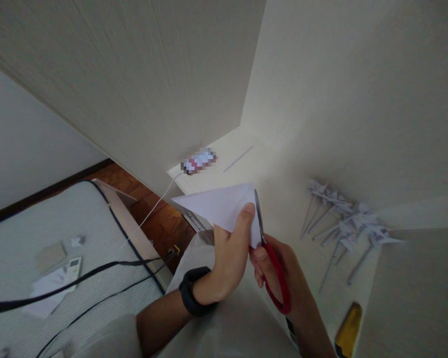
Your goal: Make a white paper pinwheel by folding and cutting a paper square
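Note:
A white sheet of paper, folded to a triangle, is held up over the desk edge. My left hand pinches it with the thumb on top, and a dark band circles that wrist. My right hand grips a pair of scissors by the red handles. The metal blades point away from me along the paper's right edge; whether they have cut into it I cannot tell. Beyond the paper, a thin white stick lies on the desk.
Several white paper pinwheels on sticks lie at the right of the desk. A yellow and black object sits nearer me. A blurred-out phone-like device with a white cable rests at the back. Left, a mattress bears paper and a remote.

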Motion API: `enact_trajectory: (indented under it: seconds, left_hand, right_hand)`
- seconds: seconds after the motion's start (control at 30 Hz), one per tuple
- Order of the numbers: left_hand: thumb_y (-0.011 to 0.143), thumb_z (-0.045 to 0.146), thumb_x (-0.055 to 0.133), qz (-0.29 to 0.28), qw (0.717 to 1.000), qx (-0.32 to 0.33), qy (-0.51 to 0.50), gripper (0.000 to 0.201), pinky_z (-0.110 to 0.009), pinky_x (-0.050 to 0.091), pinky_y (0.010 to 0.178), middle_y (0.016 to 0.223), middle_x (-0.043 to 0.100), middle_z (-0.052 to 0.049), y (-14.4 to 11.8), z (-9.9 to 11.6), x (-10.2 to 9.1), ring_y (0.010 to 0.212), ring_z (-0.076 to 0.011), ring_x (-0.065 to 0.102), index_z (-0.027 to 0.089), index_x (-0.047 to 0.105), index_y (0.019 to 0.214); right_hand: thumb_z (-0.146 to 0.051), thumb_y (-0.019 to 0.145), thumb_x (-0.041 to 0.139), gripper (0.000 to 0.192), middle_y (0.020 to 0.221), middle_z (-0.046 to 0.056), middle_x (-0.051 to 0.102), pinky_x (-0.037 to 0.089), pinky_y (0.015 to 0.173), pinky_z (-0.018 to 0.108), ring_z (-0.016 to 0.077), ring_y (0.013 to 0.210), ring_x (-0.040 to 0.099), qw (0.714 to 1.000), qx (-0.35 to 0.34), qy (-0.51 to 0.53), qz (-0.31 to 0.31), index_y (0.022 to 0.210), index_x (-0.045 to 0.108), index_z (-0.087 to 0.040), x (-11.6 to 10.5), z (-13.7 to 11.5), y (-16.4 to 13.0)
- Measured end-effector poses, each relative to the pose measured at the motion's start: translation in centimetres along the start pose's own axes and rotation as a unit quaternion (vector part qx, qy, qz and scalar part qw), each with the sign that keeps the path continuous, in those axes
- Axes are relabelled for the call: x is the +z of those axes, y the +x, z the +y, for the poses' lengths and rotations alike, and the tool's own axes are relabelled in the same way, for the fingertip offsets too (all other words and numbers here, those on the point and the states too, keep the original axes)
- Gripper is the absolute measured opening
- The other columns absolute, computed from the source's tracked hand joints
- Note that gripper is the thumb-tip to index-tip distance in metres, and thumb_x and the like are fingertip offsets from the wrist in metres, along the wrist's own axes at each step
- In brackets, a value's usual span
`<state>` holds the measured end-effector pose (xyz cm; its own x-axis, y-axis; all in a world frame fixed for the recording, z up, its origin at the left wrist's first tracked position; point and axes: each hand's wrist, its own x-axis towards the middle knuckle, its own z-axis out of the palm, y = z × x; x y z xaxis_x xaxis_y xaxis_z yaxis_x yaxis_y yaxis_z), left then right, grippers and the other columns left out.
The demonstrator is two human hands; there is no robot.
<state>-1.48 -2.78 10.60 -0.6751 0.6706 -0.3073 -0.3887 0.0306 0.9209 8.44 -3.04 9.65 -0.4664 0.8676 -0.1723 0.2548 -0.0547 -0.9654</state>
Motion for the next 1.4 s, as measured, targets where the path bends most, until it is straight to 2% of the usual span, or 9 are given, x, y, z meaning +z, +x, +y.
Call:
enact_trajectory:
  seconds: [0.2,0.43,0.63,0.8,0.9,0.97,1.13,1.3,1.4]
  left_hand:
    - [0.073,0.033,0.070,-0.008,1.000,-0.008,0.005,0.020,-0.031,0.055,0.087,0.091,0.072,-0.002,0.1,0.0,-0.1,0.092,-0.0209,0.070,0.023,0.054,0.079]
    - [0.076,0.036,0.067,-0.022,0.999,-0.003,0.045,0.018,-0.029,0.056,0.068,0.077,0.068,0.000,0.3,-0.1,-0.3,0.072,-0.0179,0.067,0.022,0.058,0.083]
    - [0.074,0.035,0.070,-0.017,1.000,-0.007,0.016,0.021,-0.029,0.056,0.080,0.090,0.072,-0.002,0.2,-0.1,-0.4,0.087,-0.0196,0.069,0.022,0.057,0.084]
    - [0.075,0.036,0.070,-0.046,0.999,-0.015,-0.023,0.020,-0.026,0.054,0.064,0.077,0.068,0.000,0.3,-0.6,-0.8,0.072,-0.0167,0.067,0.021,0.058,0.079]
    - [0.074,0.034,0.071,-0.115,0.993,-0.027,-0.033,0.020,-0.026,0.053,0.066,0.077,0.069,-0.001,0.6,-0.2,-1.5,0.074,-0.0173,0.066,0.020,0.057,0.072]
    - [0.072,0.033,0.074,-0.217,0.974,-0.061,-0.018,0.020,-0.026,0.052,0.067,0.078,0.070,-0.001,1.1,0.6,-2.2,0.073,-0.0168,0.065,0.019,0.059,0.072]
    - [0.069,0.027,0.073,-0.465,0.871,-0.128,0.092,0.018,-0.024,0.046,0.058,0.074,0.068,0.000,2.8,2.5,-3.6,0.067,-0.0158,0.060,0.018,0.067,0.083]
    - [0.071,0.021,0.068,-0.543,0.819,-0.077,0.165,0.013,-0.023,0.046,0.060,0.074,0.066,0.001,3.9,2.9,-3.8,0.068,-0.0146,0.058,0.017,0.066,0.082]
    - [0.078,0.026,0.067,-0.523,0.831,-0.036,0.186,0.008,-0.022,0.047,0.059,0.073,0.066,0.000,3.9,3.0,-3.7,0.068,-0.0147,0.059,0.018,0.067,0.079]
  right_hand:
    - [-0.061,0.087,0.056,0.046,0.053,-0.004,0.049,0.033,0.042,0.022,0.0104,0.043,0.043,1.000,0.008,0.014,-0.007,0.066,0.050,-0.020,0.0,-0.1,-0.2]
    - [-0.062,0.084,0.058,0.046,0.048,-0.004,0.050,0.035,0.039,0.019,0.0100,0.040,0.045,0.998,0.037,0.050,-0.016,0.065,0.051,-0.020,0.1,-0.1,-0.2]
    - [-0.061,0.083,0.061,0.046,0.048,-0.004,0.049,0.036,0.039,0.018,0.0088,0.039,0.044,0.995,0.059,0.073,-0.016,0.065,0.052,-0.020,0.2,-0.1,-0.1]
    - [-0.063,0.081,0.063,0.047,0.047,-0.005,0.047,0.034,0.039,0.018,0.0080,0.039,0.042,0.995,0.058,0.085,0.007,0.066,0.054,-0.019,0.0,0.1,-0.1]
    - [-0.072,0.079,0.057,0.056,0.046,-0.005,0.046,0.032,0.037,0.019,0.0078,0.037,0.041,0.994,0.023,0.104,0.023,0.061,0.051,-0.020,-0.7,0.3,0.1]
    - [-0.075,0.078,0.055,0.059,0.046,-0.004,0.047,0.032,0.037,0.020,0.0083,0.037,0.041,0.993,-0.002,0.111,0.043,0.058,0.050,-0.020,-1.2,0.4,0.2]
    - [-0.061,0.075,0.070,0.041,0.051,-0.005,0.052,0.035,0.037,0.020,0.0098,0.040,0.045,0.984,-0.005,0.125,0.124,0.071,0.060,-0.021,-2.3,-0.2,0.5]
    - [-0.034,0.073,0.075,0.021,0.048,-0.007,0.051,0.034,0.037,0.018,0.0082,0.039,0.044,0.988,-0.004,0.121,0.094,0.067,0.059,-0.020,-2.8,-1.0,0.9]
    - [-0.028,0.074,0.072,0.019,0.047,-0.007,0.050,0.033,0.037,0.018,0.0080,0.039,0.043,0.992,-0.001,0.104,0.076,0.064,0.057,-0.020,-3.1,-1.0,0.9]
